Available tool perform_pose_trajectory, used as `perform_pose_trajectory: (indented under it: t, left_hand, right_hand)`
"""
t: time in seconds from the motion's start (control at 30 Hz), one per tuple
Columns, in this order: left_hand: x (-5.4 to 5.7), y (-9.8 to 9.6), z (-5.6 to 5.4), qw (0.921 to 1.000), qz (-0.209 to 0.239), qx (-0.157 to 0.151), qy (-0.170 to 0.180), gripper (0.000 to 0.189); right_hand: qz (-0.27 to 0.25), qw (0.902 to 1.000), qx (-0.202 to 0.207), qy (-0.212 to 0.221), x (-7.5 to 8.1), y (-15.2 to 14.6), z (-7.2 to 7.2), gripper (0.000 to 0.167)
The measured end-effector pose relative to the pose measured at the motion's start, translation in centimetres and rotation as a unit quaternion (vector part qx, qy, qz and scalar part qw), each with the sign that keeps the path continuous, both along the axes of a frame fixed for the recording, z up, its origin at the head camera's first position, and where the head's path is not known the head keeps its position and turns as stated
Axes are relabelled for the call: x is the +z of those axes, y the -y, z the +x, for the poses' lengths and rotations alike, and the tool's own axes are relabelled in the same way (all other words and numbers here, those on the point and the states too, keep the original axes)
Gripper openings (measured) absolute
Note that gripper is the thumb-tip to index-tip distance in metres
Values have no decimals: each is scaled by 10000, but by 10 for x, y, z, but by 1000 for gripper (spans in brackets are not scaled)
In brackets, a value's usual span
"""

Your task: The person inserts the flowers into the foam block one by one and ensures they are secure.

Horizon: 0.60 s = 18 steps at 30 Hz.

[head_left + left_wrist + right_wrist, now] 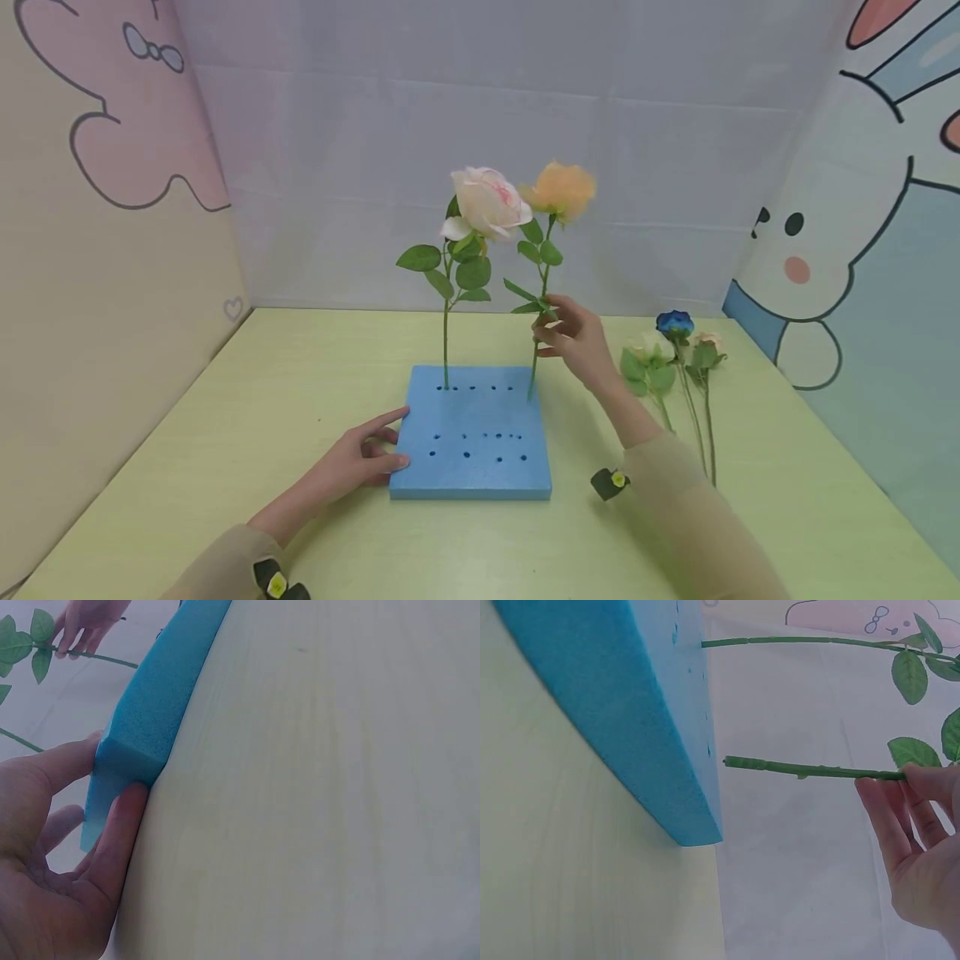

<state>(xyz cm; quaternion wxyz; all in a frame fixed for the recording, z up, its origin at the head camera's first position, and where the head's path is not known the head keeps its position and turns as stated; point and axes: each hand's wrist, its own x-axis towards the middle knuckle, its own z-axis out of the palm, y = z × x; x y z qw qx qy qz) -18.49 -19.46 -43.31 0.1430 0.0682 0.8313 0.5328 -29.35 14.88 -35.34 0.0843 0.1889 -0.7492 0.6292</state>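
A blue foam board (472,412) with rows of small holes lies flat on the table. My left hand (362,450) holds its left edge, thumb and fingers at the side and corner in the left wrist view. A pale pink rose (489,202) stands upright in a hole of the back row. With thumb and fingertips, my right hand (576,340) pinches the stem of an orange-yellow rose (561,192) over the board's back right corner. In the right wrist view the cut end of that green stem (780,766) points at the board, a small gap between them.
To the right, several loose flowers lie on the table: a blue rose (675,323), a cream rose (651,346) and a pale peach one (707,340). My right forearm passes close beside their stems. A pale cloth wall (337,208) rises behind the table (315,392).
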Motion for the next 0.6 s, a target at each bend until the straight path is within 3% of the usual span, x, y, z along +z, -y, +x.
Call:
perform_pose_trajectory:
  t: [0.23, 0.6]
  left_hand:
    - [0, 0, 0, 10000, -12, 14, -30, 79]
    - [-2, 0, -1, 9999, -133, 88, -26, 78]
  right_hand:
    - [-246, 9990, 86, -363, -5, 8, -7, 42]
    - [115, 9988, -109, -453, -12, 20, -13, 39]
